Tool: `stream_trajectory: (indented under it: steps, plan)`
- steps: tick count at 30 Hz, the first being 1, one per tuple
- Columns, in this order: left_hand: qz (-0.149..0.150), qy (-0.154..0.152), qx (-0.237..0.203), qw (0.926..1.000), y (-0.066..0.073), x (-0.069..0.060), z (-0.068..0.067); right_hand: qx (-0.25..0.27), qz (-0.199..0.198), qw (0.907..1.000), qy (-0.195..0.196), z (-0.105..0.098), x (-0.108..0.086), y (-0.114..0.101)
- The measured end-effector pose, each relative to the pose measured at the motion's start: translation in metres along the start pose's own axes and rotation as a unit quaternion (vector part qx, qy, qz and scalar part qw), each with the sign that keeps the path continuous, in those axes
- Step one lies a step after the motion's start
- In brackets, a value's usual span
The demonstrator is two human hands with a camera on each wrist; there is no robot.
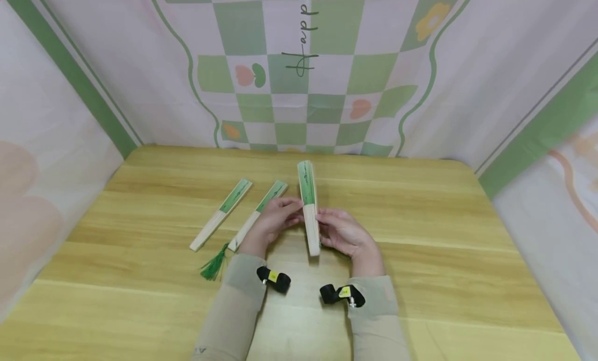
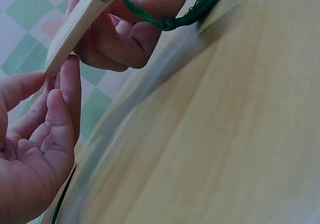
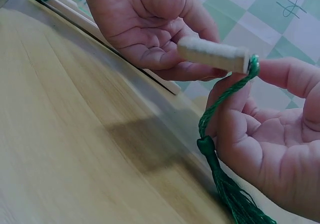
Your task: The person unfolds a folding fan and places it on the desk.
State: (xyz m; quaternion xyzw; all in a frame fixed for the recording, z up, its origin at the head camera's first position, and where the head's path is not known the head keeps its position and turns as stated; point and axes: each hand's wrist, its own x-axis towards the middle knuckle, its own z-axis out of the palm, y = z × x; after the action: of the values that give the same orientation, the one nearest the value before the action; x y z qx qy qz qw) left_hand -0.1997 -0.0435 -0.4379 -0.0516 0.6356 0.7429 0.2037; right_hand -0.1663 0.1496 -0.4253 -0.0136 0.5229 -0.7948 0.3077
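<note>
A folded fan (image 1: 310, 215) with a green upper part and pale wooden ribs is held upright above the table between both hands. The left hand (image 1: 275, 221) pinches its left edge with thumb and fingers. On the other edge, the right hand (image 1: 343, 232) pinches it with thumb and fingertips. From the fan's riveted end hangs a green cord with a tassel (image 3: 215, 159), seen in the right wrist view beside the right hand (image 3: 275, 129). In the left wrist view the left hand (image 2: 40, 149) grips the wooden side (image 2: 75, 31), its fingers partly curled.
Two more folded fans lie slanted on the wooden table (image 1: 117, 298): one at the far left (image 1: 219, 215), the other (image 1: 271, 195) partly behind the left hand and forearm, near a green tassel (image 1: 215, 263). Patterned cloth (image 1: 331, 23) stands behind and at both sides.
</note>
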Motion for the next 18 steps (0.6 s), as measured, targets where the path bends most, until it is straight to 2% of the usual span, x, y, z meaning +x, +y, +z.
stream_trajectory:
  steps: [18]
  plan:
    - [0.009,0.000,-0.018,0.9998,-0.0002,-0.0012,-0.0036,0.008,-0.014,0.9998,0.008,0.0012,0.0015,-0.0002]
